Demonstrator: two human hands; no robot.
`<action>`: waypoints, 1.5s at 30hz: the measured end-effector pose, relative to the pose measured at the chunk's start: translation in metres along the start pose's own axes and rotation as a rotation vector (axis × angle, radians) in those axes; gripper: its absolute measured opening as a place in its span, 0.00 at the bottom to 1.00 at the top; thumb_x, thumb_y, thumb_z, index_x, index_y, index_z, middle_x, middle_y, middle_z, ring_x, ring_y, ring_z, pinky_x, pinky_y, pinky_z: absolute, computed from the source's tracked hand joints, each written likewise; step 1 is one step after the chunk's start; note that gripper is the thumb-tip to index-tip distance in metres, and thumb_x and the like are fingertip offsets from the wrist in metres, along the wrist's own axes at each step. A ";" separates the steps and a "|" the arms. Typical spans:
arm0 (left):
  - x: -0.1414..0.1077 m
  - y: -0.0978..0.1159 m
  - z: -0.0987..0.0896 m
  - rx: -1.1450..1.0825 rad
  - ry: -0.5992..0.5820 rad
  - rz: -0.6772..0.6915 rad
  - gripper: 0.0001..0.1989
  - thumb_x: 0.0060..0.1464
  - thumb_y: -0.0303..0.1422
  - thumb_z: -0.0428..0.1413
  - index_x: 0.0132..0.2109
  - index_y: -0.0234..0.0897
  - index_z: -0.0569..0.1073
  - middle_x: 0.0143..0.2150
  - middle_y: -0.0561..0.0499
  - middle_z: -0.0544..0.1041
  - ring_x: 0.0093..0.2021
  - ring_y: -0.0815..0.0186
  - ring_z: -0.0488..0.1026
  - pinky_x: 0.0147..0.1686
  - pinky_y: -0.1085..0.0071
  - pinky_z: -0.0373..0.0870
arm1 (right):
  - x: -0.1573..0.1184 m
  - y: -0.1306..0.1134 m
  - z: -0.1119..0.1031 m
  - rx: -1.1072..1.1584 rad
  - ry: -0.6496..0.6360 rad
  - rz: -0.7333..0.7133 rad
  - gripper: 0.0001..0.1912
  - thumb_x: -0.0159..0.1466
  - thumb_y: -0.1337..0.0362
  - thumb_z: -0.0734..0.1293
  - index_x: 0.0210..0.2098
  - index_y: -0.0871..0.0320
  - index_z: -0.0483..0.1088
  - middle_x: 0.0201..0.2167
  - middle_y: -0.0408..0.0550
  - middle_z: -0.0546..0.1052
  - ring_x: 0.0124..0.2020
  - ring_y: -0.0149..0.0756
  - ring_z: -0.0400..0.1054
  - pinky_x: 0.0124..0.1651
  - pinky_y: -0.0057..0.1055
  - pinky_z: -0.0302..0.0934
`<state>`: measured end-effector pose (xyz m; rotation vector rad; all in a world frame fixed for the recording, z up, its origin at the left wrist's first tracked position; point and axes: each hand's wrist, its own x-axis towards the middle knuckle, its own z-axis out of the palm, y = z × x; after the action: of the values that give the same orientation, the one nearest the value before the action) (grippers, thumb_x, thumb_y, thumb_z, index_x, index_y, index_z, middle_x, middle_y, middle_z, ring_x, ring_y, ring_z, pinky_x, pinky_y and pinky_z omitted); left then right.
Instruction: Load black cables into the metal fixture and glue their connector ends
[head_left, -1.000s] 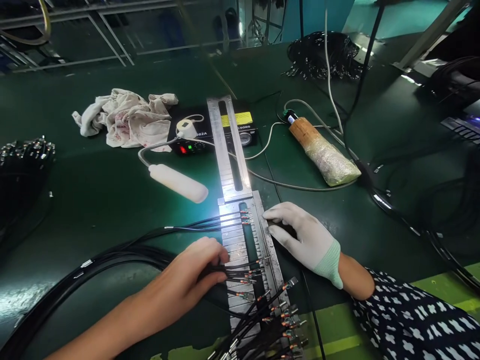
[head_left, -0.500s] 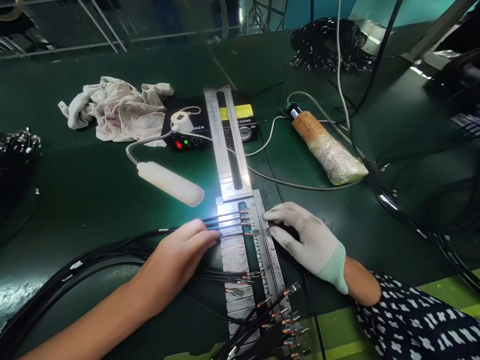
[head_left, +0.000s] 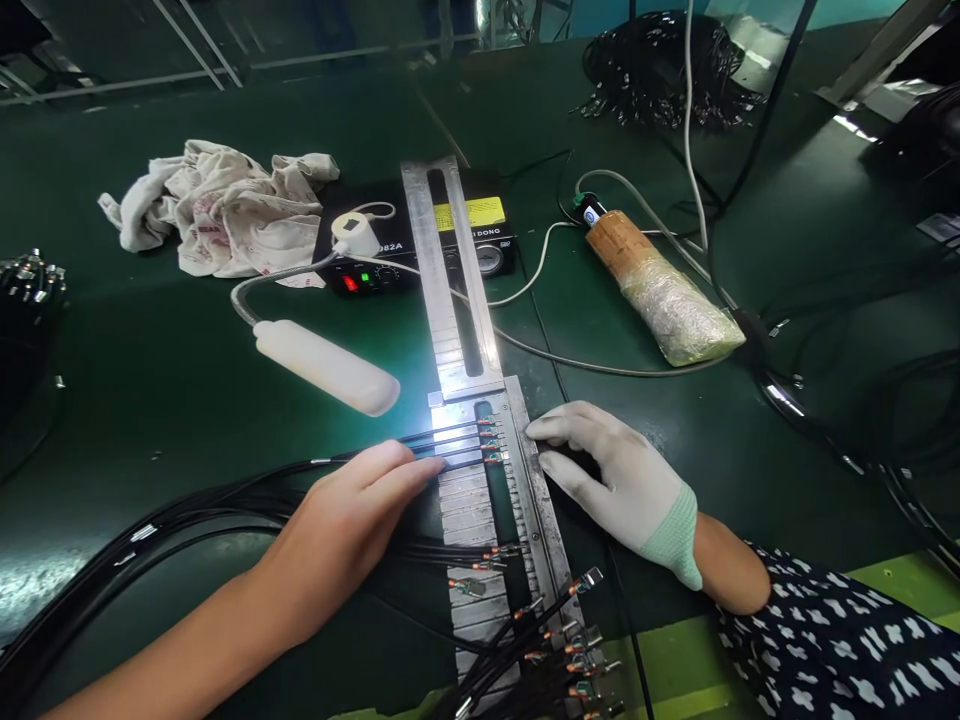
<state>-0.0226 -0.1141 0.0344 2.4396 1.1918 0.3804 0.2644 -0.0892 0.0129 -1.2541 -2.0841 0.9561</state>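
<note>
My bare left hand [head_left: 360, 530] pinches a black cable [head_left: 465, 463] at the left edge of a slotted metal fixture [head_left: 469, 510]. That cable's connector end [head_left: 496, 458] lies over the fixture's dark slot, just below several similar ends laid side by side. White-gloved, my right hand [head_left: 615, 480] rests at the fixture's right rail [head_left: 529, 480], fingertips touching or very near it, thumb and index finger apart with nothing between them. Lower on the fixture lie more cable ends [head_left: 495, 557] and a bunch of black cables with metal connectors [head_left: 585, 660].
A white gooseneck lamp [head_left: 326, 368] lights the fixture from the left. Behind stand a black control box [head_left: 382, 280] and a crumpled cloth [head_left: 225, 215]. A wrapped tool handle [head_left: 660, 290] lies at right among cords; a black cable coil [head_left: 667, 70] sits at the back.
The pinched cable has moved slightly up along the fixture, its connector now closer to the ends above. My left hand shifted slightly with it; my right hand stays at the rail.
</note>
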 end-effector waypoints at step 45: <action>-0.004 0.001 -0.004 -0.019 0.029 0.065 0.18 0.62 0.20 0.47 0.55 0.40 0.68 0.45 0.47 0.72 0.43 0.68 0.70 0.41 0.74 0.68 | -0.010 -0.002 -0.002 -0.032 -0.032 0.002 0.11 0.68 0.66 0.63 0.50 0.51 0.69 0.47 0.46 0.72 0.49 0.39 0.67 0.54 0.40 0.64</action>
<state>-0.0261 -0.1168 0.0377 2.4694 1.1174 0.4450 0.2686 -0.0979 0.0147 -1.2645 -2.1310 0.9532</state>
